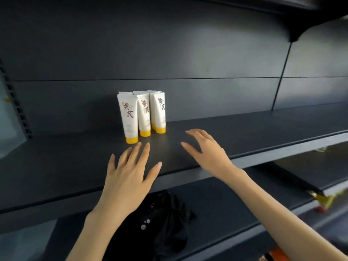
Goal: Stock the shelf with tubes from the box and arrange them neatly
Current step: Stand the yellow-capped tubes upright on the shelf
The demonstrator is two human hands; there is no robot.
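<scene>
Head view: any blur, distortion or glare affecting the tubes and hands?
Head view: wide-angle distortion bows the shelf edge; lettering on the tubes is legible but soft; left hand and right hand are slightly blurred; a dim sheen lies on the back panel; no harsh glare.

Matt dark shelving, smooth white tubes

The shelf [244,132] across the middle of the frame has a flat, matt charcoal surface that looks like painted metal, smooth and faintly sheened along its front edge. The back panel [188,53] above it has the same dull finish. The tubes [143,113] left of centre look like smooth white plastic with a soft satin gloss, and their yellow caps [145,133] are slightly shinier. At the bottom centre lies a black cloth [162,223], limp, creased and matt. The slotted upright [17,106] at the left edge looks like grey metal.
</scene>
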